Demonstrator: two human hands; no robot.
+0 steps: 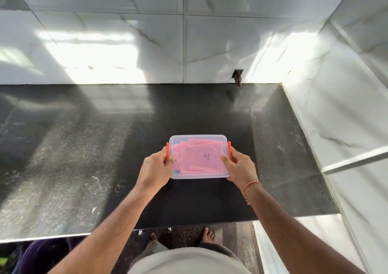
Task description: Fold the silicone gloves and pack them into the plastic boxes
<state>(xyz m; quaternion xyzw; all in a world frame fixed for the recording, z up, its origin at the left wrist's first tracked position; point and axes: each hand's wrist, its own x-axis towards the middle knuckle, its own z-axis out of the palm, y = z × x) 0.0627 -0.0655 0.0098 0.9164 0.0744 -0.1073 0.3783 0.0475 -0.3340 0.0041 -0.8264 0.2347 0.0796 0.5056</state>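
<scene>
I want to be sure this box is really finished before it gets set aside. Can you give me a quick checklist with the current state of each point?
1. Lid on the box: ok, it covers the whole top.
2. Pink gloves inside: ok, visible through the lid, nothing sticking out.
3. Red clips snapped down on both sides: cannot tell, the hands partly cover them.
4. Left hand and right hand gripping opposite ends: ok.
5. Box level on the counter: ok, no tilt seen.
6. Gloves neatly folded: cannot tell, the lid blurs them.
</scene>
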